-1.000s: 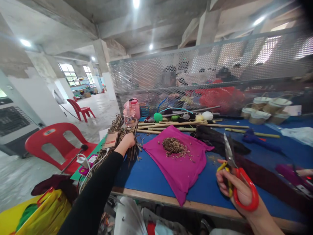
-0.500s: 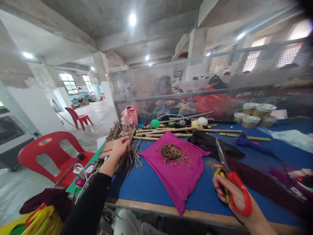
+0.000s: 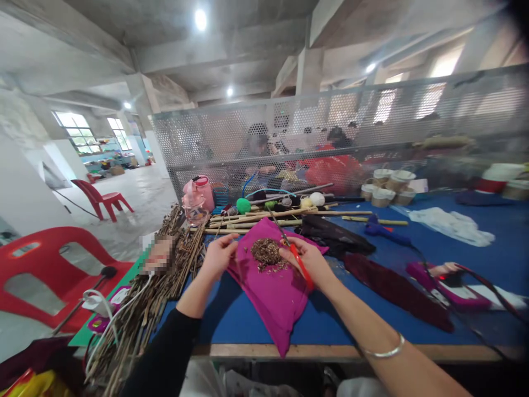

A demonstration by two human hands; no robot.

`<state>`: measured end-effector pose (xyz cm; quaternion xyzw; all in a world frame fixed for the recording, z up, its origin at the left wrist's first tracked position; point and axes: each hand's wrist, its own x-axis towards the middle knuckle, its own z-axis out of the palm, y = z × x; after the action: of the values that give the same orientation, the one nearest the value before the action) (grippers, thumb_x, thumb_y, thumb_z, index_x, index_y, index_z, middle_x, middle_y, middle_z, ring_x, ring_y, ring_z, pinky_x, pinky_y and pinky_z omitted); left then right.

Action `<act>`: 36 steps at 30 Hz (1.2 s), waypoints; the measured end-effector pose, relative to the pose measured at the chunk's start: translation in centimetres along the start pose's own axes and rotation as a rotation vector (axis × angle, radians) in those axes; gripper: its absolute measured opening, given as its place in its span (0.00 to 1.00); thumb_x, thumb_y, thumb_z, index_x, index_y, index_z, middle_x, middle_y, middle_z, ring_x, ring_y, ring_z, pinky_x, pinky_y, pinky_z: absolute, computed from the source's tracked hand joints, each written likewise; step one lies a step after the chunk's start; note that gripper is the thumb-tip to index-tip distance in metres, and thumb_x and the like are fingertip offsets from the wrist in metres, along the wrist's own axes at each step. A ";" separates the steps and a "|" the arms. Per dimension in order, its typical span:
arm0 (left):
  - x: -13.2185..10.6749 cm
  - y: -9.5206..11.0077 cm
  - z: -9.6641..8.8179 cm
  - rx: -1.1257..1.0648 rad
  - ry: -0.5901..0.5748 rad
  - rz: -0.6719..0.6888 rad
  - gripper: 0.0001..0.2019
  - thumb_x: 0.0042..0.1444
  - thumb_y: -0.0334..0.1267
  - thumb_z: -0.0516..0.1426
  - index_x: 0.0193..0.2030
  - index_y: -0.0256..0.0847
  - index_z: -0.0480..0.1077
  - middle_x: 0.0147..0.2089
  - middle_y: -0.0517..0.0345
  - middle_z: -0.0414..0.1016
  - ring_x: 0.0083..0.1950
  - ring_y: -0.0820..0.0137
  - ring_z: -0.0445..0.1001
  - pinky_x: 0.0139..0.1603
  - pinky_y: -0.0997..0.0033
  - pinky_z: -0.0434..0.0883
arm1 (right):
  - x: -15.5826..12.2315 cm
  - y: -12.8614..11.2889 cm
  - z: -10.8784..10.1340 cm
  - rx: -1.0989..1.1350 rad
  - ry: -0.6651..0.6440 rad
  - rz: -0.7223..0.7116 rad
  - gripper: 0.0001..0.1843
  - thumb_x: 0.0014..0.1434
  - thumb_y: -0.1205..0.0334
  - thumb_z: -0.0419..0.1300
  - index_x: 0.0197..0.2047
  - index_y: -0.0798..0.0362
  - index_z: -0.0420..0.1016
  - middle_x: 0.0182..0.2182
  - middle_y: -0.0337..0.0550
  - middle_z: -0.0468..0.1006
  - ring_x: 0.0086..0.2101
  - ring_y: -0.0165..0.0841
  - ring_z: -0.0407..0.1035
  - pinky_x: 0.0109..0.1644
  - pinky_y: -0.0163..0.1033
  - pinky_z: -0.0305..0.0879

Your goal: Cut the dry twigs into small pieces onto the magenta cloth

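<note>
A magenta cloth point(image 3: 273, 309) lies on the blue tabletop with a small heap of dry brown plant bits point(image 3: 266, 253) on it. My right hand point(image 3: 309, 259) is over the cloth's right side, wrapped around red-handled scissors point(image 3: 298, 259). Their blades point away from me, and my fingertips are at the heap's right edge. At the left edge of the cloth, my left hand point(image 3: 219, 256) has its fingers curled towards the thumb. What lies between them, if anything, is too small to make out. Left of it spreads a bundle of dry stalks point(image 3: 165, 275).
Bamboo sticks point(image 3: 264, 219) and yarn balls point(image 3: 243, 205) lie behind the cloth. Black fabric point(image 3: 339, 231) and a maroon cloth point(image 3: 397, 289) are on the right, with lidded cups point(image 3: 382, 196) beyond. A pink bottle point(image 3: 198, 198) stands back left. Perforated metal panels point(image 3: 231, 138) close off the back.
My left hand has moved right from the stalks to the cloth's edge. My right hand has brought the scissors left, over the cloth beside the heap. The view has turned rightward.
</note>
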<state>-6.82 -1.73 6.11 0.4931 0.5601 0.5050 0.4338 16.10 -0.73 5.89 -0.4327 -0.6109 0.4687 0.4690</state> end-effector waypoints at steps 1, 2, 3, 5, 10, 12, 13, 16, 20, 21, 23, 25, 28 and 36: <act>0.5 0.2 -1.8 0.213 0.035 -0.009 0.21 0.49 0.39 0.55 0.50 0.34 0.68 0.20 0.63 0.65 0.20 0.77 0.64 0.25 0.76 0.65 | 0.7 -0.2 -0.4 0.008 0.001 0.010 0.27 0.40 0.49 0.65 0.41 0.53 0.67 0.15 0.29 0.64 0.14 0.23 0.54 0.16 0.29 0.51; 0.9 0.5 -3.7 0.453 0.062 -0.014 0.19 0.50 0.37 0.53 0.50 0.34 0.68 0.21 0.61 0.68 0.21 0.75 0.66 0.27 0.75 0.66 | 1.4 -0.3 -1.0 0.013 0.001 0.027 0.27 0.40 0.49 0.65 0.42 0.53 0.67 0.14 0.28 0.63 0.13 0.22 0.53 0.16 0.29 0.50; 1.4 0.8 -5.5 0.709 0.099 -0.012 0.18 0.51 0.36 0.53 0.49 0.35 0.70 0.24 0.58 0.72 0.26 0.72 0.70 0.31 0.74 0.67 | 2.2 -0.3 -1.7 0.030 0.026 0.032 0.27 0.40 0.48 0.64 0.42 0.54 0.67 0.13 0.27 0.61 0.12 0.22 0.52 0.15 0.29 0.49; 2.1 1.3 -8.4 1.172 0.144 -0.010 0.15 0.50 0.34 0.54 0.44 0.37 0.72 0.34 0.50 0.76 0.39 0.67 0.73 0.41 0.73 0.67 | 3.6 0.1 -2.9 0.069 0.082 0.015 0.27 0.40 0.47 0.64 0.41 0.54 0.67 0.14 0.27 0.62 0.12 0.21 0.52 0.14 0.28 0.49; 2.8 0.6 -9.3 1.309 0.255 -0.081 0.12 0.50 0.35 0.54 0.38 0.32 0.74 0.39 0.39 0.75 0.45 0.58 0.73 0.46 0.67 0.66 | 4.5 3.1 -4.3 0.079 0.266 0.001 0.26 0.43 0.44 0.61 0.40 0.52 0.66 0.14 0.27 0.61 0.12 0.22 0.52 0.13 0.28 0.51; 3.2 -0.2 -7.9 1.306 0.301 -0.068 0.15 0.54 0.38 0.50 0.40 0.31 0.73 0.43 0.36 0.74 0.48 0.57 0.71 0.48 0.65 0.65 | 4.4 4.2 -4.5 0.017 0.315 0.001 0.27 0.44 0.42 0.60 0.41 0.54 0.67 0.15 0.30 0.64 0.12 0.24 0.55 0.14 0.30 0.53; 3.5 -0.7 -7.1 1.291 0.303 -0.057 0.16 0.55 0.39 0.49 0.40 0.32 0.73 0.44 0.37 0.73 0.48 0.58 0.71 0.48 0.64 0.65 | 4.4 4.6 -4.7 -0.053 0.346 -0.024 0.28 0.44 0.42 0.59 0.41 0.55 0.68 0.18 0.33 0.67 0.15 0.26 0.60 0.17 0.31 0.57; 4.5 -1.8 -5.2 1.218 0.278 -0.057 0.14 0.51 0.42 0.53 0.33 0.33 0.75 0.40 0.37 0.75 0.45 0.57 0.73 0.46 0.64 0.66 | 4.7 5.2 -5.6 -0.415 0.414 -0.076 0.27 0.44 0.44 0.59 0.40 0.56 0.70 0.28 0.45 0.76 0.28 0.35 0.70 0.30 0.35 0.65; 5.4 -2.0 -5.1 1.047 0.289 -0.065 0.07 0.43 0.35 0.56 0.23 0.34 0.73 0.35 0.37 0.75 0.42 0.54 0.73 0.42 0.61 0.66 | 4.8 5.7 -7.5 -0.933 0.332 0.073 0.22 0.46 0.50 0.58 0.42 0.55 0.71 0.33 0.51 0.78 0.34 0.41 0.72 0.34 0.38 0.64; 5.4 -1.9 -5.5 0.986 0.295 -0.056 0.06 0.43 0.34 0.56 0.21 0.35 0.72 0.33 0.39 0.76 0.42 0.55 0.73 0.42 0.62 0.66 | 4.7 5.8 -8.0 -1.029 0.294 0.115 0.22 0.47 0.52 0.57 0.43 0.54 0.71 0.33 0.52 0.78 0.34 0.42 0.72 0.33 0.39 0.64; 5.1 -1.4 -6.4 0.841 0.300 -0.032 0.08 0.43 0.34 0.56 0.17 0.36 0.69 0.27 0.45 0.75 0.39 0.58 0.73 0.40 0.66 0.66 | 4.3 6.0 -8.8 -1.177 0.191 0.172 0.20 0.49 0.54 0.55 0.44 0.54 0.70 0.35 0.54 0.77 0.35 0.43 0.73 0.33 0.39 0.63; 4.5 -0.8 -7.0 0.661 0.290 -0.016 0.09 0.44 0.36 0.55 0.17 0.37 0.68 0.21 0.51 0.72 0.32 0.64 0.72 0.34 0.70 0.66 | 4.0 5.8 -9.1 -1.275 0.070 0.190 0.17 0.50 0.58 0.54 0.42 0.55 0.71 0.36 0.55 0.77 0.35 0.43 0.72 0.34 0.40 0.63; 3.6 0.2 -6.8 0.350 0.258 -0.004 0.10 0.47 0.40 0.55 0.22 0.37 0.69 0.17 0.58 0.66 0.22 0.72 0.67 0.27 0.74 0.65 | 3.6 4.1 -8.4 -1.357 0.007 0.173 0.16 0.49 0.60 0.56 0.40 0.57 0.73 0.38 0.59 0.75 0.39 0.47 0.71 0.38 0.44 0.63; 2.4 1.4 0.0 -0.308 0.149 0.008 0.12 0.42 0.43 0.61 0.26 0.36 0.65 0.21 0.63 0.65 0.21 0.79 0.64 0.24 0.78 0.65 | 1.1 -0.6 1.9 -0.842 -0.136 -0.513 0.32 0.51 0.62 0.58 0.59 0.54 0.56 0.54 0.51 0.65 0.52 0.41 0.62 0.54 0.44 0.59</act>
<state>-7.00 0.65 7.57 0.3843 0.5046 0.6217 0.4596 13.99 -0.13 6.47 -0.3886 -0.8632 0.0781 0.3128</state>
